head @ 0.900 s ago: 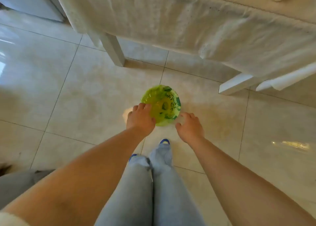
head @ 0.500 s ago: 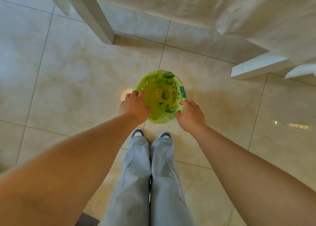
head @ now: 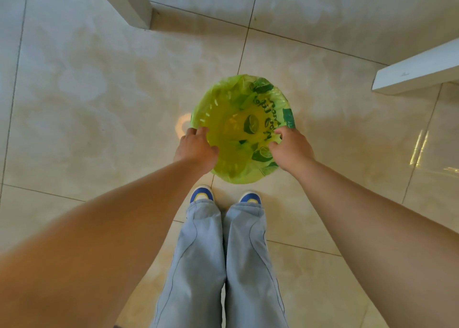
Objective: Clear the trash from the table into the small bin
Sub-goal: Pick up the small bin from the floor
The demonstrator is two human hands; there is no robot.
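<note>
- Head view, centre of frame: a small bin (head: 242, 128) lined with a green bag (head: 233, 96) stands on the tiled floor (head: 87, 91), just ahead of the person's shoes (head: 201, 194).
- Head view, centre left: the left hand (head: 196, 148) sits on the bin's near-left rim, fingers curled over the edge and apparently gripping rim and bag together.
- Head view, centre right: the right hand (head: 291, 148) is on the near-right rim, fingers bent onto the bag's folded edge; it looks like a grip, though the thumb is hidden.
- Head view, upper left and right edge: two white table legs (head: 129, 2) stand well apart from the bin; the tabletop and any trash on it lie outside the frame.
- Head view, inside the bin: only the bag's lime print shows, and no trash can be made out, so the clearing itself seems hardly begun.
- Step in hand, by appearance: taking hold of the bin to lift or place it. The next move likely calls for an even two-handed lift toward the table, keeping the bag from slipping off the rim.
</note>
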